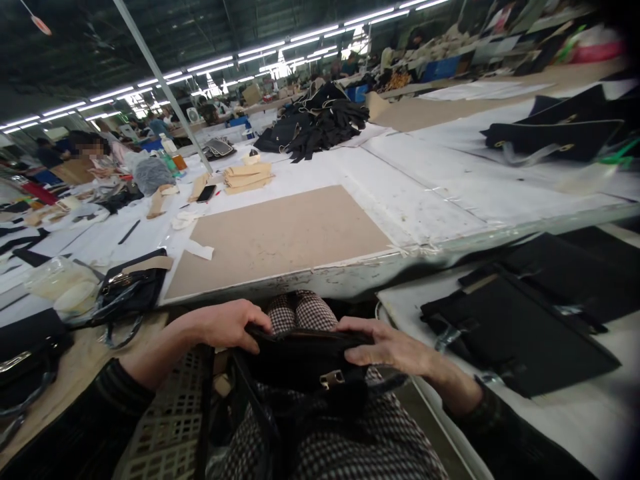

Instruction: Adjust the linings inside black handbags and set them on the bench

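Note:
A black bag (300, 363) with a gold clasp (332, 380) rests on my lap, over checked cloth. My left hand (233, 325) pinches the bag's upper edge at its left end, thumb below and fingers on top. At the right end of the same edge, my right hand (383, 345) grips it between thumb and fingers. The lower part of the bag is dark and hard to make out.
A brown board (285, 233) lies on the white table (400, 193) ahead. Black bags (133, 287) sit at the left, flat black bag pieces (520, 333) at the right. A perforated crate (167, 420) stands low left. Black pieces (330, 123) are piled farther back.

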`<state>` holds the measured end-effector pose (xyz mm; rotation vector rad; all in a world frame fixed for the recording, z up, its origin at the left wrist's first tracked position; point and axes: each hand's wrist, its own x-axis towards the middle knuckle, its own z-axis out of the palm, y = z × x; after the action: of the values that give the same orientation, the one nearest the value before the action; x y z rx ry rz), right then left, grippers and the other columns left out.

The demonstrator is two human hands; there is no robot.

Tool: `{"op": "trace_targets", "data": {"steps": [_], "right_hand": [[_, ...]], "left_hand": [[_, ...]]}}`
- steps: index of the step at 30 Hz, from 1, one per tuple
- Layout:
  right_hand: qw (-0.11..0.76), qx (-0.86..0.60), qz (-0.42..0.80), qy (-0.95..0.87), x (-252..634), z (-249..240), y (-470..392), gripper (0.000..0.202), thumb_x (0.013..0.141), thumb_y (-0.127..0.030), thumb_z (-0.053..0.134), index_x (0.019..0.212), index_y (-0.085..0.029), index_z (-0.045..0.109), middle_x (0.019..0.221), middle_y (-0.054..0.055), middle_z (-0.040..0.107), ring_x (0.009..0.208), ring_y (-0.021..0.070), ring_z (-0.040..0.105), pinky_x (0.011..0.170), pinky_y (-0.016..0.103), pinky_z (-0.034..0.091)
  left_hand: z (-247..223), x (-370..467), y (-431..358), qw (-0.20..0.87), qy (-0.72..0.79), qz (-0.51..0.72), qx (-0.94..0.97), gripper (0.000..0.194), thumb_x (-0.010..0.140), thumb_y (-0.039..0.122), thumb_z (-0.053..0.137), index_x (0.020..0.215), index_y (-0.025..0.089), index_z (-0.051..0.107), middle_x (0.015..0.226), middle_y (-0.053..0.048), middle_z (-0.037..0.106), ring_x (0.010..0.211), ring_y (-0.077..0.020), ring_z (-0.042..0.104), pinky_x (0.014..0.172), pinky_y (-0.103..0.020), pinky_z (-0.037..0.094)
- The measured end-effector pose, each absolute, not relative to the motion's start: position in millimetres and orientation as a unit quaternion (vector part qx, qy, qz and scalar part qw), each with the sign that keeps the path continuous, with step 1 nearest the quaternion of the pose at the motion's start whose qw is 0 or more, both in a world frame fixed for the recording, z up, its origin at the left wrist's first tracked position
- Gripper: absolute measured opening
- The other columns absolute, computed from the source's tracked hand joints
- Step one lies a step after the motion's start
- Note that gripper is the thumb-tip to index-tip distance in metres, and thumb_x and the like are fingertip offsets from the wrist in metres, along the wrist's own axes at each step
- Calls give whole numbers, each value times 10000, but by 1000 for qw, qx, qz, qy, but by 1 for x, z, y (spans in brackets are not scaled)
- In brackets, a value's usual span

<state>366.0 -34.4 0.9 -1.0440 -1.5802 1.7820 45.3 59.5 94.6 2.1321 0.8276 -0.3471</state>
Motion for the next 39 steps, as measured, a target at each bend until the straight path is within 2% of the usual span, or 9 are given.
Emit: {"op": "trace_targets", "data": {"steps": [2, 6, 8, 12, 19, 23, 26, 32, 39], "right_hand": [[287, -389, 675, -557, 358, -14, -30, 269, 840, -364, 679, 1065, -216, 691, 997, 14, 684, 942, 223, 633, 855, 341, 507], [337, -396, 711, -473, 349, -37, -29, 401, 836, -400, 706, 1181, -202, 653, 1068, 49, 704, 955, 246, 661, 879, 390, 525], [358, -408, 703, -460, 349, -42, -29, 436, 816, -411, 733, 1187, -196, 656, 1075, 62, 710, 949, 256, 670, 871, 395, 536], [373, -439, 673, -464, 349, -43, -24, 408, 813, -419, 741, 1156, -203, 693, 1039, 47, 724, 936, 244, 668, 845, 358, 541], [362, -442, 667, -478, 352, -42, -16, 337, 781, -402, 772, 1050, -200, 749, 965, 16, 720, 895, 212, 651, 813, 312, 521], [372, -439, 695, -431, 356, -45, -15, 417, 720, -388, 819, 1075, -198, 710, 972, 22, 720, 903, 212, 653, 823, 336, 524], [400, -432, 688, -423, 359, -47, -17, 405, 689, -344, 846, 1013, -197, 650, 954, 10, 693, 928, 189, 632, 808, 305, 507], [433, -421, 654, -455, 363, -46, -28, 250, 822, -312, 750, 997, -225, 594, 923, -28, 647, 857, 132, 593, 767, 253, 467], [380, -502, 471, -618, 365, -35, -30, 113, 906, -316, 662, 999, -254, 680, 921, -26, 677, 847, 159, 610, 780, 276, 462]], "left_hand": [[79, 47, 59, 414, 359, -115, 828, 283, 698, 257, 742, 979, 230, 724, 955, 21, 712, 907, -206, 634, 789, -249, 457], [52, 55, 58, 506, 391, -22, 769, 492, 717, 335, 757, 1181, 228, 635, 1120, -7, 692, 1014, -219, 626, 862, -270, 475], [46, 60, 59, 505, 397, 6, 766, 428, 767, 350, 711, 1172, 228, 649, 1118, -7, 700, 1023, -218, 627, 893, -272, 466], [40, 70, 66, 459, 426, 0, 780, 282, 810, 375, 659, 1037, 225, 731, 994, 12, 738, 954, -219, 649, 840, -246, 469], [37, 78, 77, 524, 405, -22, 749, 291, 832, 341, 617, 1055, 213, 753, 1014, 24, 753, 953, -222, 661, 819, -237, 480], [35, 77, 81, 535, 405, -40, 740, 316, 840, 368, 599, 1060, 201, 754, 1006, 12, 753, 954, -237, 664, 834, -260, 495], [30, 77, 83, 534, 408, -40, 740, 347, 845, 390, 608, 1110, 213, 745, 1016, 9, 755, 965, -243, 666, 854, -273, 501], [23, 77, 83, 507, 432, -11, 746, 321, 829, 394, 658, 1093, 239, 754, 1065, 16, 752, 1026, -247, 661, 934, -279, 481], [21, 74, 79, 470, 438, 5, 766, 296, 823, 418, 689, 1056, 251, 763, 1082, 16, 751, 1050, -247, 657, 952, -275, 467]]}}
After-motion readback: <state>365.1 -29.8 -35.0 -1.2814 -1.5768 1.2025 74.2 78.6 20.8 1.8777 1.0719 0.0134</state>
